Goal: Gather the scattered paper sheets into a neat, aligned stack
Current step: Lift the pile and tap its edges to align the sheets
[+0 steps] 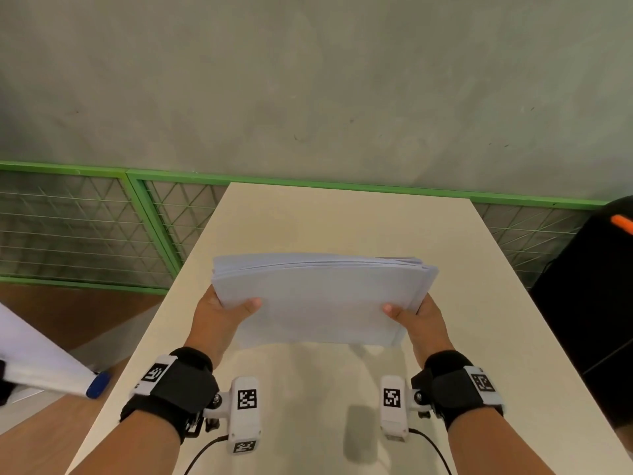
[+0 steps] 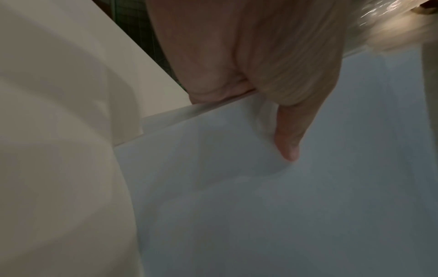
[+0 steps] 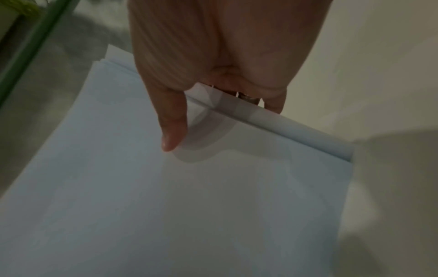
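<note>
Both hands are gripping the paper stack (image 1: 318, 303) by its short sides, so nothing's loose here. Left hand (image 1: 219, 315) is clamping the left edge with the thumb lying across the top sheet and the rest of the fingers tucked behind where I can't see them; the left wrist view is showing that thumb (image 2: 288, 135) pressing flat on the white sheet. Right hand (image 1: 419, 323) is doing the mirror of that on the right edge, thumb on the front face, and the right wrist view is catching fingertips (image 3: 272, 105) curling round behind the pile's edge.

Sheets are standing more or less upright over the middle of the table (image 1: 342, 221), bottom edge looking like it's resting on or just off the surface, hard to call. Top edges are fanning out a bit, especially at the upper right corner, so it's not squared up yet.

Table is a plain cream top, running away toward a grey concrete-looking wall (image 1: 308, 80). Green-framed wire mesh panels (image 1: 85, 228) are sitting along the base of that wall on both sides. Something black with an orange bit (image 1: 589, 286) is hanging out on the right, and a white tube with a blue cap (image 1: 51, 365) is poking in at lower left.
</note>
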### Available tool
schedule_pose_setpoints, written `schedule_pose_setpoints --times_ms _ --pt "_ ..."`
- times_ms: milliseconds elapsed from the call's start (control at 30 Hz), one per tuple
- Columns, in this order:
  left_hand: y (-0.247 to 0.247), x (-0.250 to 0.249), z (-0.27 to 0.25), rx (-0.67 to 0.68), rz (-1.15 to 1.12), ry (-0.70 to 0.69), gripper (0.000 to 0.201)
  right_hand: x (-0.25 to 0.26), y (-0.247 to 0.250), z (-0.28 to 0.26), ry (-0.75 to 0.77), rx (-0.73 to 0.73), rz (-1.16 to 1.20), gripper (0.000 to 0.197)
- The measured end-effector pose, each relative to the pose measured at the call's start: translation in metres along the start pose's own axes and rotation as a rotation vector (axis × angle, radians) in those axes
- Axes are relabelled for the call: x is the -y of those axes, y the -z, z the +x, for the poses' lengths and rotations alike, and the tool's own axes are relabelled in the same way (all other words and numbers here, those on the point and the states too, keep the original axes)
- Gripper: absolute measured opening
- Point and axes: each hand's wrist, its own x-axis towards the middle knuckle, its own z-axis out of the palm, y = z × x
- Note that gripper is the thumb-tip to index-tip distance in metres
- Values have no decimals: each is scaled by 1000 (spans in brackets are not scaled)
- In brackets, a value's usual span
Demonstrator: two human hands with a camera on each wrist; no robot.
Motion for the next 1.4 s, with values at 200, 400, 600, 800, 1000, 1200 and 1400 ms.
schedule_pose_setpoints --times_ms 200,400,600,800,1000,1200,1400 --pt "5 13 4 39 -21 59 53 -8 0 8 5 49 65 93" --pt "3 19 10 62 -141 145 46 -8 -10 10 -5 107 43 85" --pt "0 23 11 59 -147 158 35 -10 -17 12 -34 8 -4 25" --pt "-4 22 8 22 -136 124 27 0 -15 5 35 -53 -43 19" --pt "-7 12 11 32 -73 33 40 2 -6 4 70 -25 22 25" --pt "-5 9 19 4 -112 1 55 -5 -3 12 48 48 89 74" --pt "-9 10 22 101 -146 50 65 -13 -8 14 -5 55 102 58"
